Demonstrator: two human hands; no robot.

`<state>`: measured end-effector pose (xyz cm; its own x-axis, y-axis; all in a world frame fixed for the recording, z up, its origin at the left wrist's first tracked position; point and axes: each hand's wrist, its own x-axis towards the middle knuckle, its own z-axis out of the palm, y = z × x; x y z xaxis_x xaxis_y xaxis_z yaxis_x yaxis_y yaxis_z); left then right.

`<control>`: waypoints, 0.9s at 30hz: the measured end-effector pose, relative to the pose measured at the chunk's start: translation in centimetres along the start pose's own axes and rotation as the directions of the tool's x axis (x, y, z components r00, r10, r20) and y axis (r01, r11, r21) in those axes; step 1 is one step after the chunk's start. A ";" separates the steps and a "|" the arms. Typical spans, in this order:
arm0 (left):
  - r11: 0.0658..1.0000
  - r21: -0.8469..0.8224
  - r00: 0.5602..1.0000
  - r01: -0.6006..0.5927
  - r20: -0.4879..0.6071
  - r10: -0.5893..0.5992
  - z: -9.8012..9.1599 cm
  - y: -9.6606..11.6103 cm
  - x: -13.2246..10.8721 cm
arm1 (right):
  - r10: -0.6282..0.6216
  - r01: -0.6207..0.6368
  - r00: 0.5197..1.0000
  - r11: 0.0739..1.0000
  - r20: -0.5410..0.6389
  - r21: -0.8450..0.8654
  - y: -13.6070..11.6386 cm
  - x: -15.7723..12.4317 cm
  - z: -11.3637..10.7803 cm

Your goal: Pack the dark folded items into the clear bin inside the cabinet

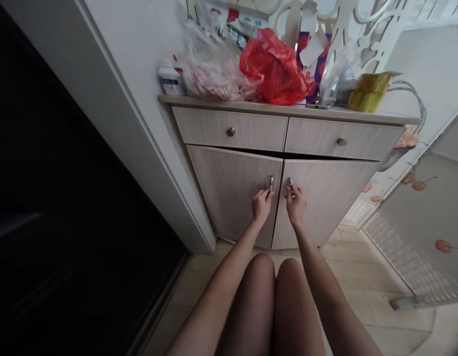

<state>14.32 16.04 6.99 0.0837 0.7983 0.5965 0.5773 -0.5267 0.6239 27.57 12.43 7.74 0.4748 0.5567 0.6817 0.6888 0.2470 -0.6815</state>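
Note:
Ahead of my knees stands a pale wood-grain cabinet with two doors below two drawers. My left hand [263, 202] is closed on the metal handle [271, 182] of the left door [229, 188]. On the right door [328, 193], the fingers of my right hand [296, 200] grip the matching handle [290, 182]. Both doors stand slightly ajar, with a dark gap showing along their top edges. The inside of the cabinet is hidden.
On the cabinet top [384, 116] sit a red plastic bag [275, 69], a clear bag [217, 74], a white bottle [171, 80], a purple box [321, 54] and a yellow packet [369, 91]. A dark doorway [65, 198] is at left; a cherry-patterned panel [429, 212] stands right.

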 end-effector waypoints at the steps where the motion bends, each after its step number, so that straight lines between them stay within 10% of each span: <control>1: 1.000 0.011 1.000 0.007 0.011 -0.008 0.2 0.0 0.4 | -0.002 0.002 1.000 1.000 0.007 -0.007 0.1 0.3 0.3; 27: 0.990 0.101 0.989 0.097 0.101 -0.107 2.0 0.8 4.1 | 0.033 -0.033 0.999 0.999 -0.011 -0.027 0.7 3.4 3.9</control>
<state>16.78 19.50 8.92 0.1029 0.8753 0.4724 0.6617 -0.4148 0.6245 27.52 17.62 8.58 0.5031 0.5557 0.6618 0.6871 0.2073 -0.6964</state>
